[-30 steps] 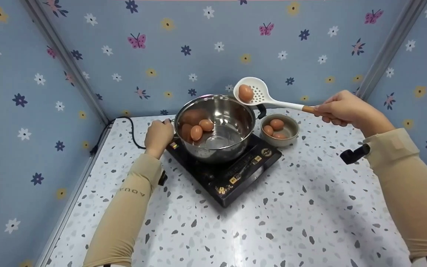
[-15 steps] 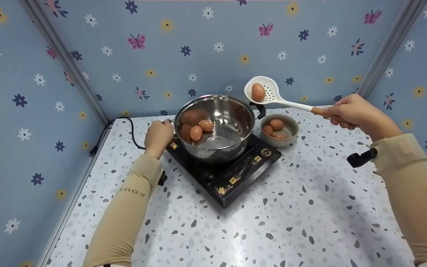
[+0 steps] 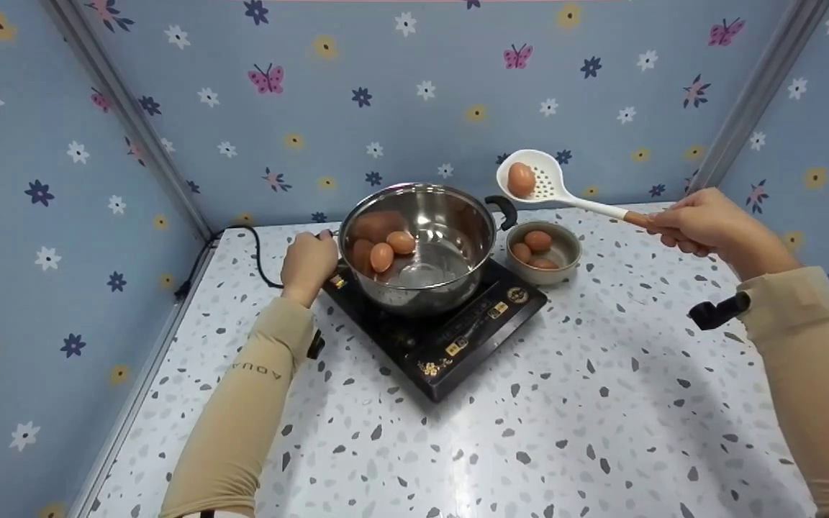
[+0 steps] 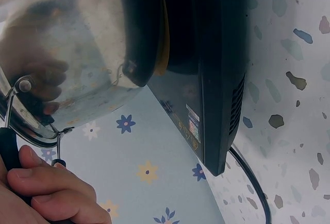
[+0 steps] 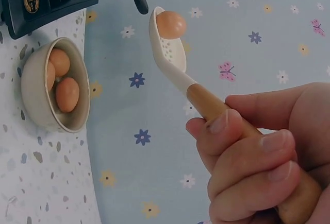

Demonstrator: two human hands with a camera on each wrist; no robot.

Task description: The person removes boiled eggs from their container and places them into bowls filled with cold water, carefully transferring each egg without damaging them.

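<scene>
With its fingers curled round the wooden handle, my right hand (image 3: 702,223) holds a white slotted spoon (image 3: 545,180) in the air. One brown egg (image 3: 521,180) lies in the spoon's bowl, above and behind the ceramic bowl (image 3: 574,267), which contains three brown eggs (image 5: 67,95). My left hand (image 3: 309,266) grips the left handle of a steel pot (image 3: 450,277); in the left wrist view its fingers (image 4: 56,183) wrap the black handle. Two brown eggs (image 3: 391,250) rest inside the pot toward its left side.
Under the pot is a black induction cooker (image 3: 450,360), its cord (image 3: 256,252) running off to the left. The pot's right handle (image 3: 504,210) sticks out toward the ceramic bowl. A flowered wall (image 3: 429,72) closes off the back of the speckled table (image 3: 529,432).
My right hand has moved to the right with the slotted spoon and its egg, from over the pot's right rim to beyond the pot. The left hand has stayed on the pot handle.
</scene>
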